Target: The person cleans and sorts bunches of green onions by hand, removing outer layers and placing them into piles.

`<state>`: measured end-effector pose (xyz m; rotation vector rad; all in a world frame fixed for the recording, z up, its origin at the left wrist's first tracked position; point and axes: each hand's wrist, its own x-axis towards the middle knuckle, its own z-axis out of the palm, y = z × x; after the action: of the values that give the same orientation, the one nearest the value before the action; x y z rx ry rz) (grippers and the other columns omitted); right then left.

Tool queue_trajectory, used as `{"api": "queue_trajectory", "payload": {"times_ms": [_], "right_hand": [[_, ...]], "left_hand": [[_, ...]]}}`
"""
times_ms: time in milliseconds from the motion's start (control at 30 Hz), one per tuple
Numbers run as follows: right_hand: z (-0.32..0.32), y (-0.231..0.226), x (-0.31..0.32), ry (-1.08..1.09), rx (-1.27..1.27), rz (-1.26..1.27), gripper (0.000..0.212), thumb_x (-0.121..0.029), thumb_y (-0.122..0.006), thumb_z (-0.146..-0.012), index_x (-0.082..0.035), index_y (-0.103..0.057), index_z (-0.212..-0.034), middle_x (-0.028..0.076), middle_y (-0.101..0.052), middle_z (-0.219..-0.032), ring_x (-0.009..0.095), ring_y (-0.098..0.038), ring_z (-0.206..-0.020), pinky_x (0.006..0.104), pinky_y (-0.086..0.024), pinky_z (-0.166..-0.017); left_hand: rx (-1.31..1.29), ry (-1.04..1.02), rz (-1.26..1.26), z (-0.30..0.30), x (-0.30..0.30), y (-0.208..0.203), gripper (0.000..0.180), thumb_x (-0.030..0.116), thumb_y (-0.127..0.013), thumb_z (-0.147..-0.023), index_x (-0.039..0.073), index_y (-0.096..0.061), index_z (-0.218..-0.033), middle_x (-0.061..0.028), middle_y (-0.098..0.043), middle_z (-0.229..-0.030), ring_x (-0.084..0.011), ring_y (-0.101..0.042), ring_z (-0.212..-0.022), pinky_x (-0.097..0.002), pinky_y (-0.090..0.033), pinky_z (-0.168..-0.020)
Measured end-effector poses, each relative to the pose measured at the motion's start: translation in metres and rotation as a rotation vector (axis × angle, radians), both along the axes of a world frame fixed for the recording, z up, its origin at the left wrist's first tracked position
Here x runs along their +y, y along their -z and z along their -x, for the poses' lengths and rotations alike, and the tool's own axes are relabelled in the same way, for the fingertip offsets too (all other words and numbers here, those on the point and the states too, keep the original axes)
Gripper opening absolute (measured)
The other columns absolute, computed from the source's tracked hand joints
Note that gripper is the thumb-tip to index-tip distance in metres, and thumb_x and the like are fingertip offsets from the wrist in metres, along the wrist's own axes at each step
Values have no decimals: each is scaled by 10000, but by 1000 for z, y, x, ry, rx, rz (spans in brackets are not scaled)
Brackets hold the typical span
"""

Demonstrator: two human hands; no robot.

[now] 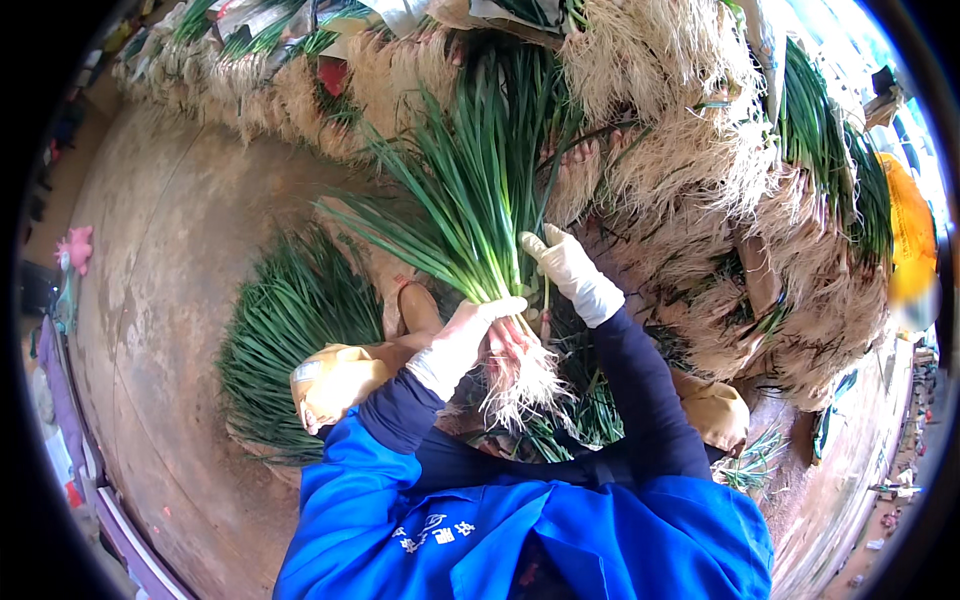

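A bunch of green onions (480, 190) is in my left hand (480, 325), whose gloved fingers are closed around the pale stems just above the roots. Its long leaves fan away from me, and the pinkish white bulbs with stringy roots point toward my body. My right hand (568, 270), also in a pale glove, is at the right edge of the leaves with thumb and fingertips pinched together. A single thin green onion stalk (546, 308) hangs beneath those fingers, apart from the bunch, its small bulb lowest.
A heap of green onions (290, 340) lies on the floor to my left. Large stacks of bundles with pale roots (690, 190) rise ahead and to the right. Loose green leaves (595, 410) lie between my knees. A yellow bag (908, 230) stands at the far right.
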<state>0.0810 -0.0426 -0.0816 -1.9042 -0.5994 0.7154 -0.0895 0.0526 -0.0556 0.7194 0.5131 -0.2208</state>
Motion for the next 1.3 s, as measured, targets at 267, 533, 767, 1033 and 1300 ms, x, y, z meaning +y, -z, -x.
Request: {"api": "queue_trajectory", "payload": {"times_ms": [267, 533, 767, 1033, 1300], "right_hand": [[34, 9, -16, -105, -89, 310, 309, -300, -540, -909, -8, -565, -1008, 199, -612, -786, 326, -630, -683, 332, -501, -591], [31, 41, -43, -869, -246, 766, 557, -404, -606, -820, -68, -524, -1258, 197, -577, -1197, 325, -569, -1091, 407, -438, -942], [-46, 14, 87, 135, -350, 554, 514, -400, -558, -863, -16, -542, -1204, 234, -638, -1029, 394, -596, -972, 414, -467, -842], [-41, 21, 53, 56, 301, -83, 281, -238, -652, -855, -22, -612, -1030, 24, -627, -783, 93, -550, -647, 209, -428, -597], [37, -16, -35, -234, 541, -164, 298, -250, -581, -925, -35, -592, -1132, 22, -660, -930, 90, -605, -825, 261, -485, -766]], "left_hand": [[-194, -214, 355, 4, 17, 11, 221, 164, -603, -848, 37, -570, -1025, -91, -627, -902, -239, -622, -807, -372, -525, -714], [-529, -277, 820, 16, 54, -33, 480, 144, -592, -862, 101, -417, -1306, -56, -546, -997, -169, -542, -856, -341, -485, -766], [-428, -321, 780, 6, 50, -6, 425, 167, -563, -881, 75, -470, -1285, -45, -604, -951, -176, -568, -850, -342, -464, -808], [-162, -526, 453, 1, 55, -5, 197, 126, -558, -881, 58, -564, -1065, -96, -628, -1003, -265, -579, -1039, -417, -428, -974], [-160, -225, 271, -1, 46, 2, 281, 133, -593, -824, -16, -575, -1062, -162, -641, -945, -282, -640, -882, -427, -537, -791]]}}
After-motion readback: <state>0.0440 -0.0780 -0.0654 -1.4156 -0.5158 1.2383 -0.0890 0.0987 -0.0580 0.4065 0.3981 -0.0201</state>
